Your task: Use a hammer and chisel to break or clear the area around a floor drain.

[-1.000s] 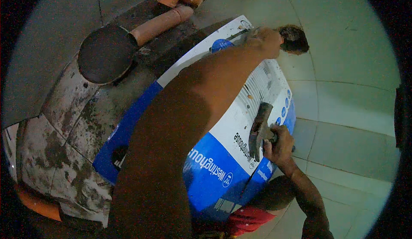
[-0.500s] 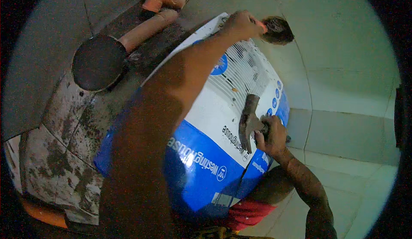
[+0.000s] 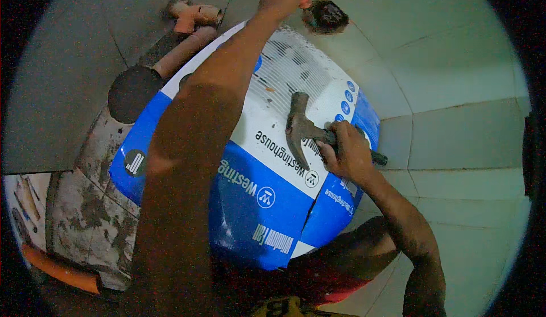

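Note:
My left hand reaches far across to the wall, its fingers closed round a chisel with an orange-red grip; its tip cannot be made out. Right beside it is a rough, dark hole broken into the wall. A claw hammer is in my right hand, gripped by its dark handle, with the claw curving back toward me. The hammer is over a blue and white cardboard box, whose upper face is strewn with bits of debris. My left forearm hides part of the box.
Behind the box at left lie an orange pipe, a branched pipe fitting and a round dark opening. Stained tiles and another orange pipe piece are at lower left. A pale tiled wall rises at right.
The whole view has shifted, so the box, hole and hands sit farther up and left. My left hand is slightly higher relative to the hole. Both hands keep their grips.

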The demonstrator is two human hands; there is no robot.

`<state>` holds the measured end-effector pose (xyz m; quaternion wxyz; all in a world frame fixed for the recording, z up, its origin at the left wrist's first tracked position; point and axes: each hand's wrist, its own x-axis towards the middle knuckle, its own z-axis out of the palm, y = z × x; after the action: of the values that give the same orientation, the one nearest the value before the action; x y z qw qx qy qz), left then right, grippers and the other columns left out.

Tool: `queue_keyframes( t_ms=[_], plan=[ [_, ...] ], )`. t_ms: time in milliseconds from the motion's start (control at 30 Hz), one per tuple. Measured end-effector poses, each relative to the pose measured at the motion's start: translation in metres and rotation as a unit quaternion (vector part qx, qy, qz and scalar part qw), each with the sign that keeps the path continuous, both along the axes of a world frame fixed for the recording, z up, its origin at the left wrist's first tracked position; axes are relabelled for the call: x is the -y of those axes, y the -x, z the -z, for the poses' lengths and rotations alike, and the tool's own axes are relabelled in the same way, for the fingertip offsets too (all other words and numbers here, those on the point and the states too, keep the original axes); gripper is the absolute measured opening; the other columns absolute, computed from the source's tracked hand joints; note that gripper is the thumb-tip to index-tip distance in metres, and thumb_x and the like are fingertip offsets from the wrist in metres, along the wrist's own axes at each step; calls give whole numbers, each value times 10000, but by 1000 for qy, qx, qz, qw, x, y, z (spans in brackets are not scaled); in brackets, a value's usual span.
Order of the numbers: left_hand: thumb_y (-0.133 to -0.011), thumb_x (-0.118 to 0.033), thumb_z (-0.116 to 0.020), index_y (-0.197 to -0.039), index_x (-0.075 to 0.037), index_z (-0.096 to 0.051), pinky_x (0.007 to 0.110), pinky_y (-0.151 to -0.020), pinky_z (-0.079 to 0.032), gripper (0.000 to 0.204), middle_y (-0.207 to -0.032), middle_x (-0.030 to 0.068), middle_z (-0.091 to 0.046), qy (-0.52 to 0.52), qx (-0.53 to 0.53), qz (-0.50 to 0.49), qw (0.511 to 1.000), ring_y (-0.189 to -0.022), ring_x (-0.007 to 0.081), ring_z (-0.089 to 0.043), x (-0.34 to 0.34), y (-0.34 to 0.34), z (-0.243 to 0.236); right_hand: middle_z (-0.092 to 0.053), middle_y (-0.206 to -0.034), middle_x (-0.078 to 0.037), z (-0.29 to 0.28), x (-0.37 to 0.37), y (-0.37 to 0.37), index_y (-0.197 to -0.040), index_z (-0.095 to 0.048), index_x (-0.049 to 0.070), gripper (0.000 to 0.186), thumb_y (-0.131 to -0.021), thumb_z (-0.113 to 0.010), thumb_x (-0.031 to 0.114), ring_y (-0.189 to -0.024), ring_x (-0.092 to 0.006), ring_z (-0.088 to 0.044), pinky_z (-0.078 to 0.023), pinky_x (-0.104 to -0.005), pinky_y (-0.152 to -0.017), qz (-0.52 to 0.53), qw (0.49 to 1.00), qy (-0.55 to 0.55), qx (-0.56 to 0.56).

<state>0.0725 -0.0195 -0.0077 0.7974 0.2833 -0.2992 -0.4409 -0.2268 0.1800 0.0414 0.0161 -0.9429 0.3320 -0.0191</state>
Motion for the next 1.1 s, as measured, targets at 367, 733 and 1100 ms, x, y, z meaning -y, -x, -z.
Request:
queue_keyframes(
  t_ms=[367, 733, 1100],
  plan=[
    [-896, -202, -600, -936, -127, -416, 350, -597, -475, 204, -726, 50, -499, 34, -141, -53, 988, -664, 169, -534, -39, 60, -7, -576, -912, -211, -15, 5, 9, -1018, -475, 6, 380, -841, -637, 301, -872, -387, -585, -468, -477, -730, 45, 997, -50, -47],
    [-889, -139, -594, -890, -105, -406, 283, -544, -453, 191, -683, 36, -475, -4, -173, -178, 969, -608, 133, -490, -68, 71, 5, -572, -917, -210, -23, 2, 10, -1046, -488, 15, 422, -830, -652, 338, -865, -384, -593, -481, -477, -729, 44, 994, -94, -41],
    [-777, -37, -655, -838, -165, -448, 394, -589, -480, 250, -790, 39, -544, 98, -266, -105, 953, -610, 207, -521, -49, 61, 45, -589, -899, -189, -33, 3, -7, -1007, -516, 19, 355, -829, -658, 292, -862, -375, -581, -455, -475, -761, 50, 985, -110, -124]
  ],
)
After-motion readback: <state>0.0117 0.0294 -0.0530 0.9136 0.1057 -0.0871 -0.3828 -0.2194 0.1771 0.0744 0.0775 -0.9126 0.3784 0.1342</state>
